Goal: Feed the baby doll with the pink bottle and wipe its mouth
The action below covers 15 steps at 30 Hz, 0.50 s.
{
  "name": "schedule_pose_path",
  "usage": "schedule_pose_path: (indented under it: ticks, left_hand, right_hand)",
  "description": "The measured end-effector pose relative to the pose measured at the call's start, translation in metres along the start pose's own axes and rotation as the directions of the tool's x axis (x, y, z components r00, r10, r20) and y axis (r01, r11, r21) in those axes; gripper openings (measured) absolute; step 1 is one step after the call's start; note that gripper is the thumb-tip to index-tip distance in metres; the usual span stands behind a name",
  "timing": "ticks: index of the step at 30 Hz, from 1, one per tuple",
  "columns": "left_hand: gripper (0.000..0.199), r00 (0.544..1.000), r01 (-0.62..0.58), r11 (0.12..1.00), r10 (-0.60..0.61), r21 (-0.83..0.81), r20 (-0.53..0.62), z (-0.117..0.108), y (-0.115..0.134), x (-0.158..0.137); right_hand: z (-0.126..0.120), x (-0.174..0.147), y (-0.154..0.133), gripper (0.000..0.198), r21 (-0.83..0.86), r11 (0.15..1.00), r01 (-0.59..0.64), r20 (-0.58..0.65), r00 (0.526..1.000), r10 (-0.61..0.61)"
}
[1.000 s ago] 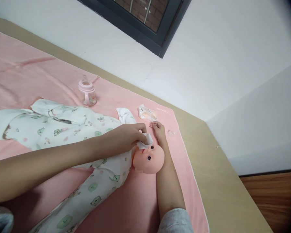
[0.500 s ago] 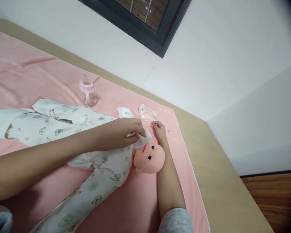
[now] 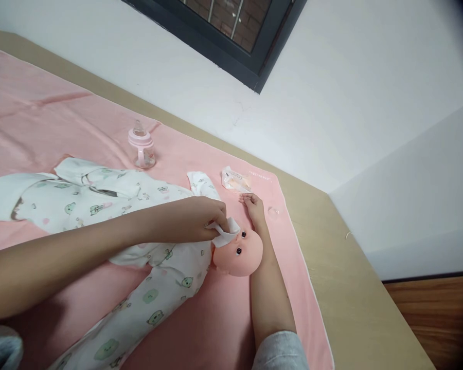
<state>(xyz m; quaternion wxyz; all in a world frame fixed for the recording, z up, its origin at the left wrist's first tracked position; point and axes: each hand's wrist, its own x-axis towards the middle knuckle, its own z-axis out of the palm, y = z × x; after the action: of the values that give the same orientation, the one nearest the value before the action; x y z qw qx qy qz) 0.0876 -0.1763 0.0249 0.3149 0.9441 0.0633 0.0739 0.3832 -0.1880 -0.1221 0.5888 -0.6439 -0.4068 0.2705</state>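
A baby doll (image 3: 244, 262) in a white printed outfit lies on its back, its head toward the right. My left hand (image 3: 202, 218) reaches over the doll's chest and pinches a folded white wipe (image 3: 227, 237). The wipe lies against the lower face and covers the mouth; both eyes show. Beyond the doll's head rests my right hand (image 3: 253, 208), fingers loosely extended, with its forearm alongside the crown. Its fingertips are close to a small clear packet (image 3: 235, 180); I cannot tell whether they touch it.
A pink-lidded baby bottle (image 3: 141, 149) stands upright on the pink blanket (image 3: 77, 118). A small clear cap (image 3: 273, 212) lies right of my right hand. Wooden table edge (image 3: 332, 267), white wall (image 3: 324, 92) and dark window frame (image 3: 250, 72) border the blanket.
My left hand has shifted slightly down, bringing the wipe from beside the mouth to over it. The right hand and the doll's head have stayed nearly still.
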Motion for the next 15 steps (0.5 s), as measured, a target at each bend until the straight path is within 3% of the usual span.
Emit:
schedule_pose_path:
  ticks: [4,15]
  left_hand:
    - [0.017,0.999,-0.017,0.998,0.019,0.068,-0.027,0.004,-0.001,0.003]
    - [0.023,0.988,-0.097,0.985,0.114,0.145,-0.108,0.019,-0.009,0.008]
  right_hand:
    - [0.0,-0.001,-0.001,0.017,-0.006,1.0,0.003,-0.002,1.0,-0.003]
    - [-0.001,0.004,0.006,0.015,0.008,1.0,0.021,0.006,1.0,-0.021]
